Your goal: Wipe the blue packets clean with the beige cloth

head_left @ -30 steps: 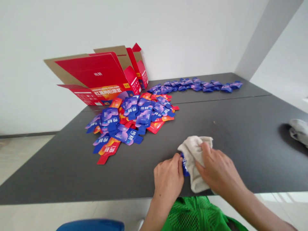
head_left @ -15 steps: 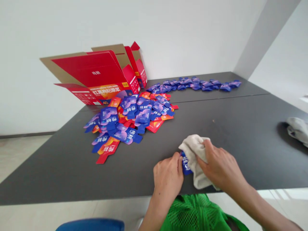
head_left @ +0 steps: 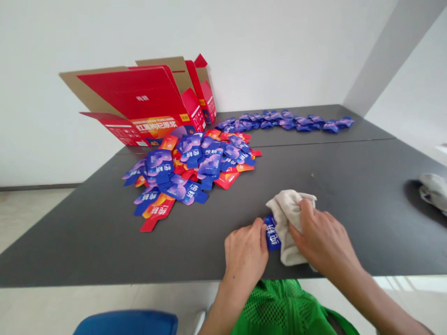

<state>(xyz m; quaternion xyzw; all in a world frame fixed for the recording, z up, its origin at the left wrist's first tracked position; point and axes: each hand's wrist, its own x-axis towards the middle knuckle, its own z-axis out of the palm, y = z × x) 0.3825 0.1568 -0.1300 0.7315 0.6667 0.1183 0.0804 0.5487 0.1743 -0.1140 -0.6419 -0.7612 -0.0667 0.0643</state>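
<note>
Near the table's front edge lies a blue pouch with white characters, partly covered by a cloth. My left hand is closed on the pouch's left end and keeps it against the table. My right hand grips a crumpled off-white cloth, pressed over the pouch's right part. To the left spreads a loose pile of blue and red pouches, several of them overlapping.
Two open red cartons stand at the back left by the wall. A row of blue pouches runs along the table's far side. Another greyish cloth lies at the right edge. A blue chair is below the front edge.
My right hand and the cloth have shifted slightly right across the pouch, so more of its printed left part shows. My left hand stays at its end. The view has tilted a little.
</note>
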